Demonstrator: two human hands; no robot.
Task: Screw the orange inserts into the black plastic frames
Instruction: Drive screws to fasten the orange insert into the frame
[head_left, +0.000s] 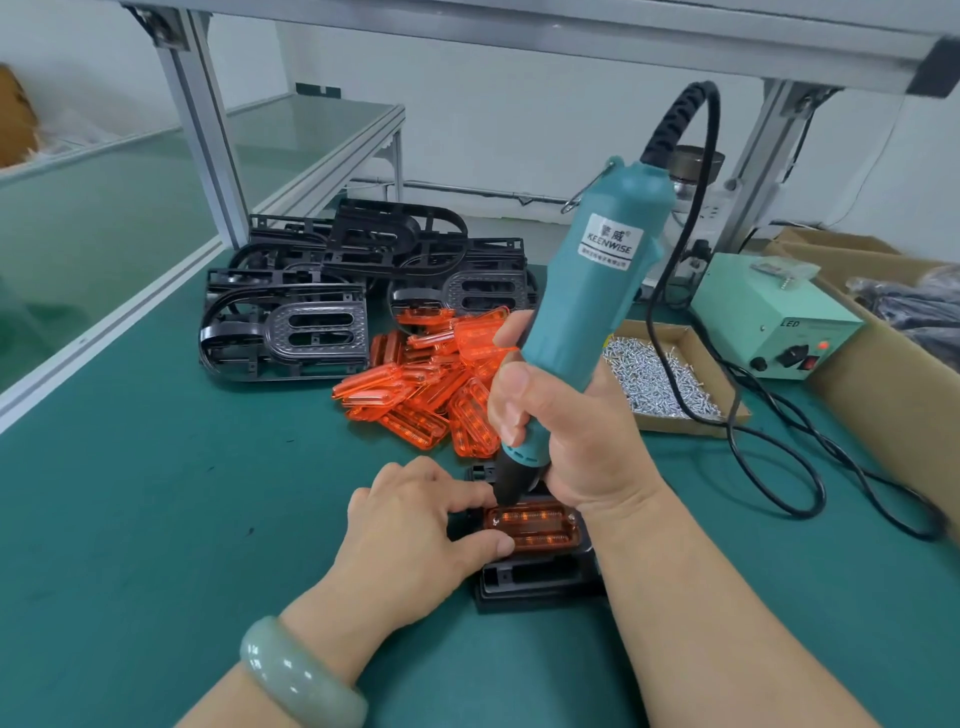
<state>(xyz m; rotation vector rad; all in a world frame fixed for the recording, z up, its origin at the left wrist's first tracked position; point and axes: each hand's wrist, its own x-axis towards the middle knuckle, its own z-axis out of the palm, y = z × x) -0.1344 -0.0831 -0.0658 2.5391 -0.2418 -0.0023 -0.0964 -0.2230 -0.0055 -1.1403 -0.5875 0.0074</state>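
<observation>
A black plastic frame (535, 579) lies on the green mat in front of me, with an orange insert (535, 530) seated in it. My left hand (415, 530) rests on the frame, its thumb and fingertips pressing at the insert's left end. My right hand (561, 436) grips a teal electric screwdriver (592, 291), held nearly upright. The driver's black tip (511, 488) touches down at the insert's upper left corner. A screw shows at the insert's upper right corner.
A heap of loose orange inserts (436, 384) lies behind the work. Stacked black frames (337, 291) sit further back left. A cardboard tray of screws (660, 379) and the green power box (769, 317) stand at the right, with the black cable (779, 462) looping over the mat.
</observation>
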